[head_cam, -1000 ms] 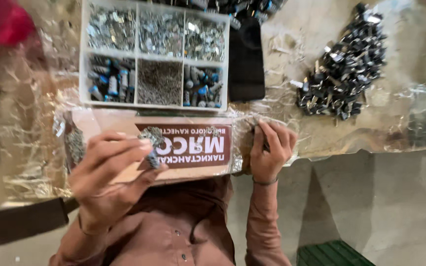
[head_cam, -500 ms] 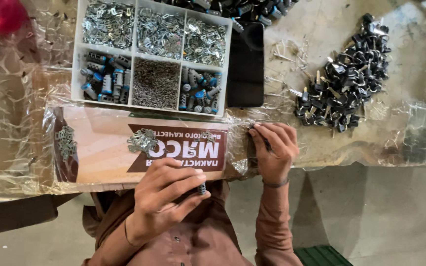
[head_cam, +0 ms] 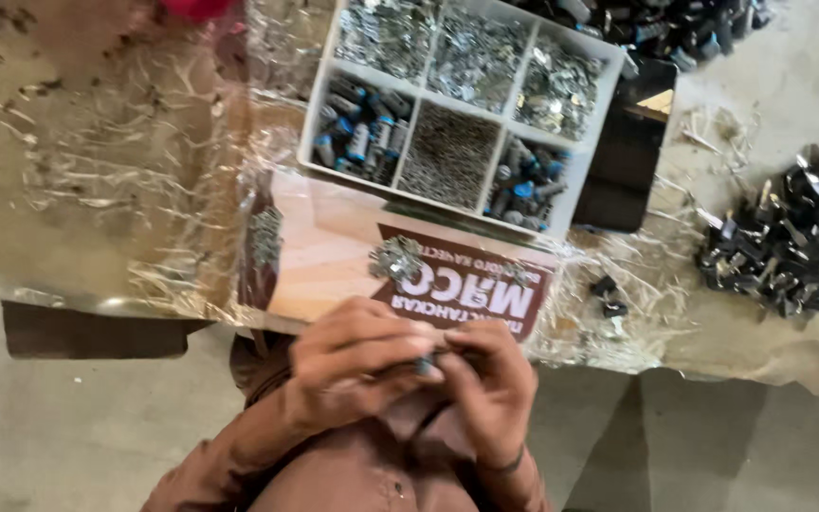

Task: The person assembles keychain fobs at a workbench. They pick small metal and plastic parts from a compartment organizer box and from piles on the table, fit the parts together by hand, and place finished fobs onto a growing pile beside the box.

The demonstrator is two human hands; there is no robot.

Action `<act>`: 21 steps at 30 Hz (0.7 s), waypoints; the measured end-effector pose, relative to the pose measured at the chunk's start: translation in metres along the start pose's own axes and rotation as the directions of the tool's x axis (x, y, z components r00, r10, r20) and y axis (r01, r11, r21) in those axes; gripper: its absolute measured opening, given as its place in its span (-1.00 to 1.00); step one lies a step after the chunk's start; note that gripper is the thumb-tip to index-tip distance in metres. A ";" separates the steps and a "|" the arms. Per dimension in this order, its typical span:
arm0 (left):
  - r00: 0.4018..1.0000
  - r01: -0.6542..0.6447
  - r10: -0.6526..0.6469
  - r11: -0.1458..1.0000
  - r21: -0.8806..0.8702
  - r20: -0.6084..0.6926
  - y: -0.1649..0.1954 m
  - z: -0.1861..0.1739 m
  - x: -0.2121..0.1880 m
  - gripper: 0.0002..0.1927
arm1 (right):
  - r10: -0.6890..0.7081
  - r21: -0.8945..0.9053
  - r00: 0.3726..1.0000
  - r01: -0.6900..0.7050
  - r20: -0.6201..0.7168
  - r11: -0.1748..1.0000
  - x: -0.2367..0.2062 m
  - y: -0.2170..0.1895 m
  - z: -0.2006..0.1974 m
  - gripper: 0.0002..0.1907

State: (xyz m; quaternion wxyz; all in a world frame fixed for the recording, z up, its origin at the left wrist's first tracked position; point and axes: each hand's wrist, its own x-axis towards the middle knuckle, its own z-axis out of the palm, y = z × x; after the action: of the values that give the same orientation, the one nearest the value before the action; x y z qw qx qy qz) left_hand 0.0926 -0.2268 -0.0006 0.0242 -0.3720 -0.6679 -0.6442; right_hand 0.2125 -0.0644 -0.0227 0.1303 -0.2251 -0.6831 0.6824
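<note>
Both my hands meet in front of my chest, just below the table's edge. My left hand (head_cam: 353,365) and my right hand (head_cam: 490,379) pinch one small part with a bluish tip (head_cam: 426,363) between their fingertips; most of it is hidden by the fingers. Just beyond them, a little heap of shiny metal clips (head_cam: 395,258) lies on a printed cardboard sheet (head_cam: 334,256) wrapped in clear film. Behind that stands a white compartment tray (head_cam: 591,161) holding metal bits, fine screws and blue-tipped parts.
A second small cluster of metal pieces (head_cam: 265,235) lies at the card's left edge. A black box (head_cam: 627,161) stands right of the tray, and a heap of black parts (head_cam: 798,246) lies at the far right. Something red (head_cam: 196,8) shows at the top.
My left hand left the card with a small part and drew back to my chest. My right hand came off the table edge to join it. The view shifted left.
</note>
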 end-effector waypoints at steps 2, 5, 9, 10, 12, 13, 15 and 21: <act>0.994 0.071 -0.065 0.996 0.060 -0.083 -0.004 -0.028 -0.004 -0.60 | -0.383 -0.744 0.893 0.421 0.237 0.519 0.009 -0.003 0.018 -0.63; 0.974 0.165 -0.145 0.981 0.103 -0.175 -0.007 -0.060 -0.011 -0.59 | -0.341 -0.784 0.892 0.432 0.297 0.446 0.017 -0.010 0.034 -0.39; 0.961 0.229 -0.207 0.968 0.108 -0.182 -0.012 -0.077 -0.014 -0.60 | -0.343 -0.804 0.848 0.508 0.404 0.308 0.020 -0.006 0.036 -0.35; 0.967 0.203 -0.179 0.970 0.130 -0.179 -0.012 -0.077 -0.015 -0.59 | -0.406 -0.759 0.798 0.577 0.445 0.302 0.018 -0.004 0.031 -0.46; 0.981 0.136 -0.110 0.977 0.163 -0.160 -0.012 -0.073 -0.014 -0.56 | -0.535 -0.667 0.711 0.671 0.456 0.323 0.016 0.006 0.025 -0.66; 0.985 0.124 -0.105 0.982 0.143 -0.134 -0.014 -0.070 -0.012 -0.57 | -0.594 -0.619 0.678 0.703 0.433 0.350 0.013 0.012 0.022 -0.74; 0.991 0.113 -0.106 0.989 0.096 -0.079 -0.014 -0.062 -0.010 -0.58 | -0.596 -0.429 0.767 0.633 0.238 0.644 0.002 0.017 0.015 -0.86; 0.972 0.124 -0.124 0.992 0.011 0.201 -0.007 -0.043 -0.005 -0.60 | -0.197 0.152 0.980 0.194 0.003 0.969 -0.020 0.001 0.016 -0.84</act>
State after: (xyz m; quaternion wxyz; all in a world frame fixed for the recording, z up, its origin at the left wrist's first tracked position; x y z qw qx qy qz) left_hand 0.0731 -0.2658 -0.0019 -0.0839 -0.3930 -0.6884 -0.6038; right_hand 0.2219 -0.0875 -0.0214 0.2072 -0.1400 -0.6495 0.7181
